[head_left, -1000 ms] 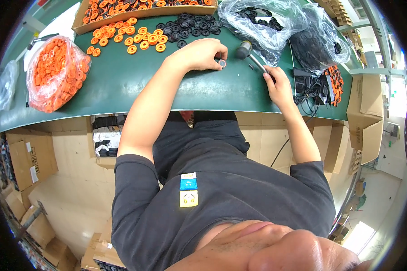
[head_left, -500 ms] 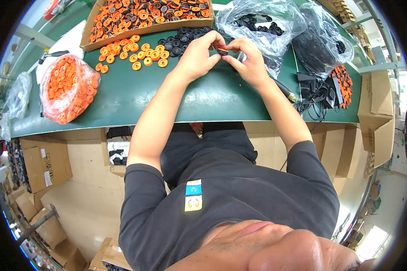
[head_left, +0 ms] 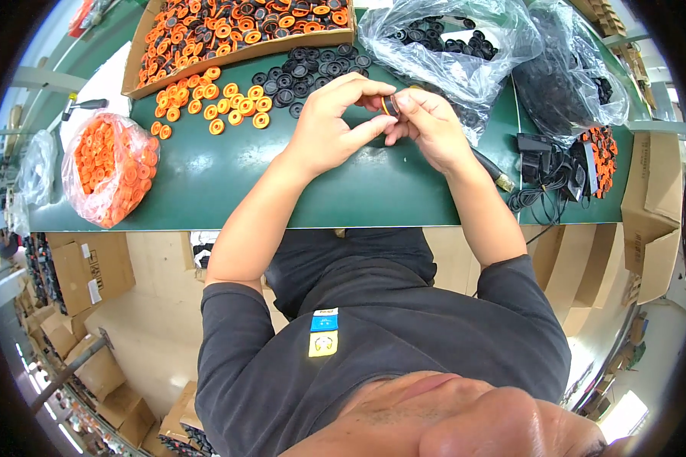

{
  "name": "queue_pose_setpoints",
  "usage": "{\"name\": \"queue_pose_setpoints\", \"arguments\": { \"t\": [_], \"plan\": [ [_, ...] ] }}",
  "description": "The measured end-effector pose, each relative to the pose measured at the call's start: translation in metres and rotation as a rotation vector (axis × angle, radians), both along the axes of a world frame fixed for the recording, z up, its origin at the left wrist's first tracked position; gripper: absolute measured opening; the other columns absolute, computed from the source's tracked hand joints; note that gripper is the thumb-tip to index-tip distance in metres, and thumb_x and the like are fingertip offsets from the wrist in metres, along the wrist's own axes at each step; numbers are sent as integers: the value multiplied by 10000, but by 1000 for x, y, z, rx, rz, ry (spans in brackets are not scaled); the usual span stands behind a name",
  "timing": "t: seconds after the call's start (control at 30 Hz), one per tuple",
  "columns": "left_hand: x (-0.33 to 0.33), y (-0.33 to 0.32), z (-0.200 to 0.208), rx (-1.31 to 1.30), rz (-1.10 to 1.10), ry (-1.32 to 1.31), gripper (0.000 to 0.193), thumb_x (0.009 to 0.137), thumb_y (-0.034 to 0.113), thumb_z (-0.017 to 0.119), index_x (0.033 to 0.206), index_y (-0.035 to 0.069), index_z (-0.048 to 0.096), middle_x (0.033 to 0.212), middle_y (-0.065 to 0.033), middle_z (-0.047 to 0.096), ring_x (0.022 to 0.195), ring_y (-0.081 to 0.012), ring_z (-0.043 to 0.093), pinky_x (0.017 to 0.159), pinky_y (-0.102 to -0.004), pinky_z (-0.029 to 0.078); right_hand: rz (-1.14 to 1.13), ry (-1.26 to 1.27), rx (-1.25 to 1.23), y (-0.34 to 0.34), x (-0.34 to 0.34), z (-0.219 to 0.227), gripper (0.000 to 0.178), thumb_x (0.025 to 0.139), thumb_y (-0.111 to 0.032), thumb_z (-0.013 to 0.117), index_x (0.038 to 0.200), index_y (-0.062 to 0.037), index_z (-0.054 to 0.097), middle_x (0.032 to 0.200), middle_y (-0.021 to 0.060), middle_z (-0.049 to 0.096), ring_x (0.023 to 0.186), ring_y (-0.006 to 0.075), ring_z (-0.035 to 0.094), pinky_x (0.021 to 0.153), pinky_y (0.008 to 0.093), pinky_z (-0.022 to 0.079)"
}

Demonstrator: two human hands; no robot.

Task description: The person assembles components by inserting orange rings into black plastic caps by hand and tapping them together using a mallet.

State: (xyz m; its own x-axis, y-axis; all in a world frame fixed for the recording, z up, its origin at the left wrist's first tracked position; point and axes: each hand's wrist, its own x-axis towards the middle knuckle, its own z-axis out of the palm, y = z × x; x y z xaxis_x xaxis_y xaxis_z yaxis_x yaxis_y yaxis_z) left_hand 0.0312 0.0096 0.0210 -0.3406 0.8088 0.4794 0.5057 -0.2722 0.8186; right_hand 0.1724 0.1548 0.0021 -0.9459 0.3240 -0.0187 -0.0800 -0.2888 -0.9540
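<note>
My left hand (head_left: 331, 126) and my right hand (head_left: 433, 128) meet above the green table (head_left: 229, 179), toward its far side. Pinched between the fingertips of both is a small round orange-and-black disc (head_left: 389, 105), tilted up on its edge. Fingers cover part of it. Just beyond my left hand lies a cluster of loose black discs (head_left: 305, 72). Loose orange discs (head_left: 240, 103) are scattered to the left of them. Behind both groups, a shallow cardboard tray (head_left: 312, 39) holds many orange-and-black discs.
Left stands a clear bag of orange discs (head_left: 110, 167), with a black-handled tool (head_left: 91, 104) behind it. Clear bags (head_left: 503, 30) (head_left: 560, 84) with black parts fill the far right. Black adapters with cables (head_left: 537, 160), more orange parts (head_left: 604, 160) and a cardboard box (head_left: 654, 198) are at right.
The disc has turned from lying nearly flat to standing on its edge. My fingers have closed further around it, and both hands sit slightly nearer me. The whole view has shifted a little.
</note>
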Motion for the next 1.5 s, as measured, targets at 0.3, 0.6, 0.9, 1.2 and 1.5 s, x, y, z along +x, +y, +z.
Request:
{"name": "queue_pose_setpoints", "arguments": {
  "t": [0.3,0.6,0.9,1.2,1.5],
  "plan": [
    [-2,2,-8,-67,-42,-114,303,778,77,782,1053,6,677,894,-51,628,828,-135,598,771,-275,494,129,-86,-105,-4,4,10,432,1031,-392,517,1030,20,650,874,65,644,772,126,634,672,266,572],
    [-22,13,-27,9,85,-310,294,855,47,715,1138,33,635,965,-8,601,886,-94,592,817,-257,491,181,-130,-15,6,3,12,346,997,-346,579,1063,-12,643,914,56,651,758,106,604,679,248,535],
    [-64,11,8,179,549,303,271,798,111,733,1045,25,664,936,-100,636,858,-219,655,764,-323,532,724,1014,43,-40,60,108,266,947,-297,638,998,-39,676,926,95,667,791,209,648,639,306,512],
    [-148,24,-2,-401,901,524,491,829,352,710,1233,81,645,1220,-196,587,1183,-369,550,1010,-470,451,1388,1259,-268,-60,76,120,265,993,-258,580,1040,-24,696,1016,137,695,813,237,683,661,327,554],
    [-156,9,-23,-551,784,588,496,880,459,615,1241,122,661,1172,-170,620,1149,-343,588,982,-465,480,1430,1102,-359,-58,103,122,277,996,-264,573,1030,-19,697,1015,143,688,816,262,671,674,346,545]
  ]
}}
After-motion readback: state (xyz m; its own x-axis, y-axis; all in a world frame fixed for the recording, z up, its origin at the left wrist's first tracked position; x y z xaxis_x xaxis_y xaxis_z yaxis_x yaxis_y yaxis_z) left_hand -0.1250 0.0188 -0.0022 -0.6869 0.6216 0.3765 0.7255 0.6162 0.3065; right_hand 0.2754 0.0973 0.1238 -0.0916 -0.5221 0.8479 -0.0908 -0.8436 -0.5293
